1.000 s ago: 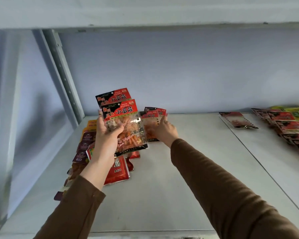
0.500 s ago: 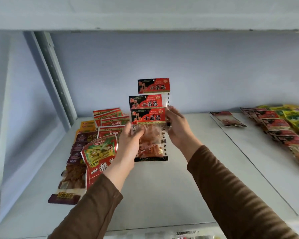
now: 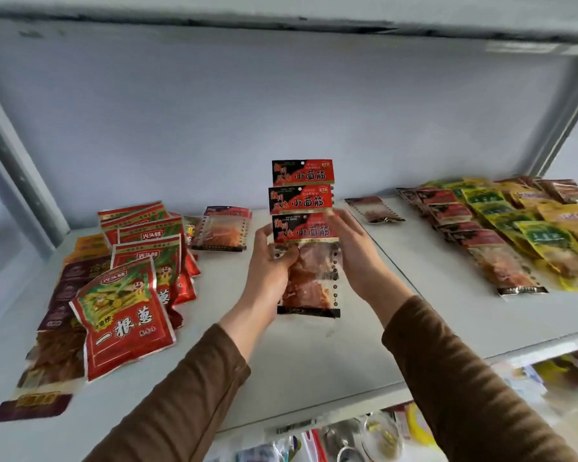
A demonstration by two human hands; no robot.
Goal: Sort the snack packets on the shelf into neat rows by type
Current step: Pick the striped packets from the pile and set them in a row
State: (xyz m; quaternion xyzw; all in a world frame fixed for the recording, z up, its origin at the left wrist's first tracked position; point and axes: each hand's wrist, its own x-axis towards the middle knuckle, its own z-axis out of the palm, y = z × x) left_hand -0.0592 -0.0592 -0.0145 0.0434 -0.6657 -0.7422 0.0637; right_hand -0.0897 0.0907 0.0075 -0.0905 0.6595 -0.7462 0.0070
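Since the earlier frame, both hands have carried the fanned packets from the left pile toward mid-shelf. A white metal shelf (image 3: 314, 361) holds snacks in groups: red bags with green onion art (image 3: 127, 315) overlapping at left beside maroon packets (image 3: 70, 288), and rows of yellow-green and red packets (image 3: 521, 235) at right. At centre, three clear gluten-strip packets with red-and-black headers (image 3: 302, 235) stand upright above the shelf, stepped one behind another. They look light, thin and slippery, likely to slide apart; pinching the stiff side seams should steady them. The left hand (image 3: 267, 271) curls around their left edge, thumb across the front. The right hand (image 3: 354, 255) grips the right edge, fingers bent.
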